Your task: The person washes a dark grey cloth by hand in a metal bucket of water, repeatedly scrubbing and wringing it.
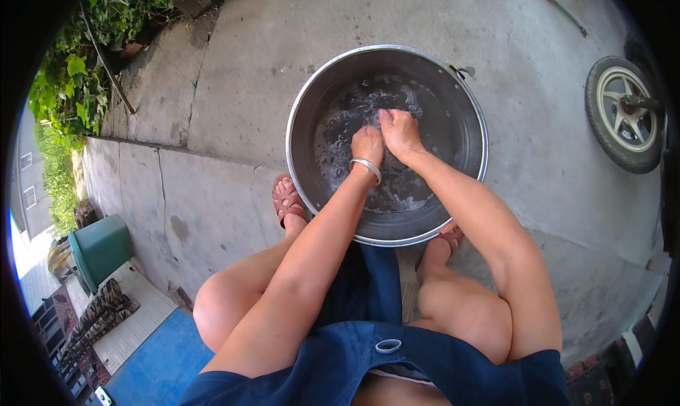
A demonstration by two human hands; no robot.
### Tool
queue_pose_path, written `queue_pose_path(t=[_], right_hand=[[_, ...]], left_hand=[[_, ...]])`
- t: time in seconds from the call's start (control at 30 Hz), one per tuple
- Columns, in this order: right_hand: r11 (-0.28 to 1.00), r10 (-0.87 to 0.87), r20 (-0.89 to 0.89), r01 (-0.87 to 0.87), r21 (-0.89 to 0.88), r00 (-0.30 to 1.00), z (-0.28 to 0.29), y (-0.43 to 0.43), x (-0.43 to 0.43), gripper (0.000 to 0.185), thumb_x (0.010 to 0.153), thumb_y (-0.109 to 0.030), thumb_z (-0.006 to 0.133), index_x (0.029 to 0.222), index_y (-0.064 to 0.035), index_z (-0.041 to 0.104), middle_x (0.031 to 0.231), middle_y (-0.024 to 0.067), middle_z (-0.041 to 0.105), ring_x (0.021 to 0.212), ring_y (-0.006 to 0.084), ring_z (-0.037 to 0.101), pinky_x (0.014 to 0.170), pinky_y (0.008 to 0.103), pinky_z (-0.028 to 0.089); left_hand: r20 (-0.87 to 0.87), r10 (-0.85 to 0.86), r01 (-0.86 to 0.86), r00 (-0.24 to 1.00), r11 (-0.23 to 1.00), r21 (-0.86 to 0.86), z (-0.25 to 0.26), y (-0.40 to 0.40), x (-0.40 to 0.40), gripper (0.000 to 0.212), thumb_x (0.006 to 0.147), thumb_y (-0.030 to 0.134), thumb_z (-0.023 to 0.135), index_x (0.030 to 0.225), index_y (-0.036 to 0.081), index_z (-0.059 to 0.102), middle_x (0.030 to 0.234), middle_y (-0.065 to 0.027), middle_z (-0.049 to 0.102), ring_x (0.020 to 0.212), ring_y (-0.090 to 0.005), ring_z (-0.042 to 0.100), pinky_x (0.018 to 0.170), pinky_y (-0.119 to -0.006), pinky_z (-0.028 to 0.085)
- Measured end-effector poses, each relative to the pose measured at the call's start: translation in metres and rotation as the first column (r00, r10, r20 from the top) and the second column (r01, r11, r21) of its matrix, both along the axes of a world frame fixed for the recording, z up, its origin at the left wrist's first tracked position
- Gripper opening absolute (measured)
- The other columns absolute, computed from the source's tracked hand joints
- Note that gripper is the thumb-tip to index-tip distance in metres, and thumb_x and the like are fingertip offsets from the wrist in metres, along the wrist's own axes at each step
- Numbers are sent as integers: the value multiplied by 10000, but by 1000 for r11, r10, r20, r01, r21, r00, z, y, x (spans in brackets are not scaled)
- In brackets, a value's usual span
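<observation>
A large round metal tub (303, 95) stands on the concrete between my feet. Shallow, dark-looking water (433, 140) with patches of suds covers its bottom. My left hand (367, 144), with a silver-coloured bangle (366, 169) at the wrist, is held over the middle of the tub, fingers curled. Close to its upper right, my right hand (401, 132) is bent with the fingertips towards the left one. Both sets of fingers are partly hidden, and whether they grip anything is not visible.
At right is a spoked wheel with a tyre (624, 113). A green plastic bin (103, 252) and a camouflage cloth (103, 315) lie to the left, near a blue surface (164, 358). Leafy plants (79, 82) grow along the upper left. My sandalled foot (289, 199) is beside the tub.
</observation>
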State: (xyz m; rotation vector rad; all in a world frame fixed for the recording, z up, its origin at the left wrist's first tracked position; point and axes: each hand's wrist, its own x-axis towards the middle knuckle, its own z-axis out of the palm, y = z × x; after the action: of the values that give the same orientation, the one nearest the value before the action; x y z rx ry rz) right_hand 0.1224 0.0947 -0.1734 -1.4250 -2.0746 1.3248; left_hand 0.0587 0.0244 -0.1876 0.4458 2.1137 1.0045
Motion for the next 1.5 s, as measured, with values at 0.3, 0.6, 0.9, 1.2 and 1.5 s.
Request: queue_pose_path(t=[0.3, 0.6, 0.9, 1.2, 1.5], right_hand=[[415, -447, -151, 54, -908, 882, -5, 28, 11, 394, 832, -311, 475, 1038, 23, 515, 980, 140, 581, 844, 235, 578, 743, 370, 465], [291, -62, -279, -250, -923, 958, 9, 18, 18, 712, 766, -392, 529, 1303, 0, 274, 1312, 189, 340, 1194, 277, 364, 941, 357, 333], [950, 249, -86, -260, -170, 965, -1, -5, 7, 515, 763, -380, 578, 1138, -46, 464, 1030, 229, 549, 976, 345, 519, 864, 368, 392], [995, 90, -138, -95, -33, 986, -4, -6, 2, 337, 795, -283, 515, 976, 0, 521, 869, 251, 577, 863, 410, 535, 762, 445, 427], [755, -226, 56, 211, -621, 973, 12, 15, 7, 409, 764, -303, 440, 892, 60, 577, 950, 279, 554, 910, 366, 548, 794, 409, 421]], left_hand=[[70, 107, -122, 992, 961, 247, 13, 1, -3, 304, 849, 226, 442, 1080, 32, 482, 1010, -126, 540, 907, -239, 515, 757, -343, 412], [975, 207, -453, 79, 879, -150, 19, -3, -3, 476, 862, 453, 322, 1105, 99, 527, 1139, -89, 532, 1077, -269, 468, 925, -497, 307], [782, 337, -467, 524, 882, -67, -5, -4, 0, 287, 874, 294, 404, 1030, 91, 534, 991, -90, 579, 878, -206, 572, 742, -403, 460], [-112, 104, -101, 988, 994, 40, -13, -4, -1, 387, 885, 245, 333, 862, -58, 574, 857, -253, 586, 825, -372, 563, 727, -398, 425], [-329, -214, 184, 920, 976, -120, 27, 3, 4, 309, 828, 253, 450, 958, -18, 517, 811, -250, 581, 783, -403, 550, 710, -421, 418]])
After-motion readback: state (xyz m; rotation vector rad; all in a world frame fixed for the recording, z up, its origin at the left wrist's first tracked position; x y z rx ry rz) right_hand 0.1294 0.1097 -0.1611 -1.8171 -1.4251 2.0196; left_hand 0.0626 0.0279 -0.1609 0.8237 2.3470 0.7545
